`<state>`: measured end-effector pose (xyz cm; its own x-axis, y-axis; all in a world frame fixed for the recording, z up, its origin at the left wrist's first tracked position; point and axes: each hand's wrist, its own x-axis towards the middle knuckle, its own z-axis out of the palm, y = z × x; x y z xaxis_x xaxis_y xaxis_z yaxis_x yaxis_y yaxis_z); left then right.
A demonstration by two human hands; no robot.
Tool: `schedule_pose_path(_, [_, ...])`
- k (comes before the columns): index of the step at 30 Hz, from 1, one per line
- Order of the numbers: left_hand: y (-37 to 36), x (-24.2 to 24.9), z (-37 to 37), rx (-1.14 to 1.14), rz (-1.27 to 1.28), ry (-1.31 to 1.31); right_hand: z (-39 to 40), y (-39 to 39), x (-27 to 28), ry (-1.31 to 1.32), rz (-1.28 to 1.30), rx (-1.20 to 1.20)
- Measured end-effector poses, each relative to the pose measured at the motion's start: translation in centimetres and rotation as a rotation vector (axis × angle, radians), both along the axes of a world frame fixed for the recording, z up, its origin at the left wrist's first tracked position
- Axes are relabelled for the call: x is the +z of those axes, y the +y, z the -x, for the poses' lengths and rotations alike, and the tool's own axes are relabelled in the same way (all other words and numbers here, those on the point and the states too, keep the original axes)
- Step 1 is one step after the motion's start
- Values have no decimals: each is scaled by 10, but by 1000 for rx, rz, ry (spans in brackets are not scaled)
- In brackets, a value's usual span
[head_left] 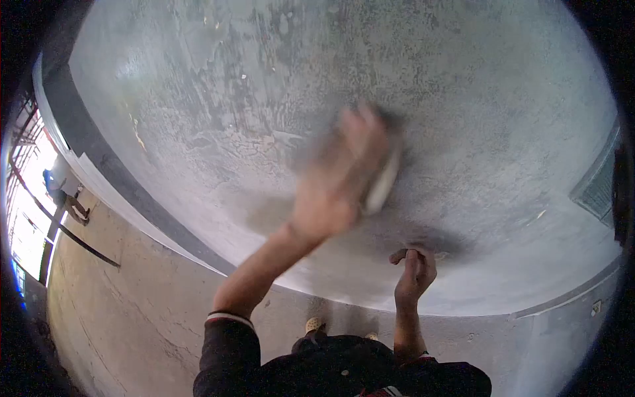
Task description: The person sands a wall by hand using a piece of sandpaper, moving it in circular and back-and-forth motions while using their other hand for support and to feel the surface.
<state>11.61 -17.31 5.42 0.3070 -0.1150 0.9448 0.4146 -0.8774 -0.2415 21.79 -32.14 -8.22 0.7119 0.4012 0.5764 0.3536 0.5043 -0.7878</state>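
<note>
My left hand (340, 175) is raised over a large grey, mottled surface (463, 112), smeared by motion. A pale, blurred object (383, 182) lies along its right side, with a dark blur around the fingertips; what it is cannot be made out. Lower and to the right, my right hand (417, 268) is near the lower part of the same surface, its fingers curled together. A small dark piece (397, 256) sticks out at its left, too small to name. White flecks and pale streaks mark the grey surface.
A dark strip (119, 162) borders the surface on the left. Beyond it a person (63, 195) stands on the concrete floor (126, 298) near a dark pole (79, 241) and bright openings. A grey panel (598, 188) is at the right. A yellow shoe (313, 324) shows below.
</note>
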Motion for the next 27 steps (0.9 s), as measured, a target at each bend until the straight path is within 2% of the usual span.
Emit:
schedule_pose_path(1, [-6, -23, 1, -71, 103, 269, 1, 0, -3, -11, 10, 6])
schedule_pose_path(5, [1, 38, 8, -32, 217, 93, -3, 2, -3, -25, -10, 57])
schedule_pose_path(7, [17, 57, -9, 42, -58, -469, -1, 1, 3, 32, -37, 36])
schedule_pose_path(8, [-7, 41, 4, 43, 95, -231, -2, 0, 0, 31, -39, 38])
schedule_pose_path(9, [-15, 21, 6, 43, 88, -230, -3, -1, -5, 47, -28, 36])
schedule_pose_path(11, [-20, -26, -2, -33, 190, 123, -6, -9, -13, 68, -11, 35])
schedule_pose_path(13, [-12, -4, -1, -22, 131, 115, -10, -10, -11, 119, 6, 37])
schedule_pose_path(15, [-8, 36, 0, 58, 130, -183, -16, -9, -13, 74, -18, 34])
schedule_pose_path(16, [-2, 54, -4, -21, 43, -302, -18, -10, -14, 36, -42, 36])
schedule_pose_path(17, [-6, 45, -8, -20, 42, -308, -18, -11, -13, 31, -43, 37])
schedule_pose_path(19, [-23, -4, -24, 55, 340, -118, -15, -9, -11, 101, -32, 56])
schedule_pose_path(20, [-30, -35, -32, 42, 256, -52, -16, -9, -12, 101, -40, 63])
schedule_pose_path(22, [-35, -29, -29, 31, 167, 21, -20, -9, -15, 101, -19, 89])
schedule_pose_path(24, [-24, -10, -21, 55, 259, 104, -21, -6, -14, 104, -31, 101])
schedule_pose_path(27, [-26, -6, -25, 99, 284, 43, -22, -5, -19, 94, -50, 122])
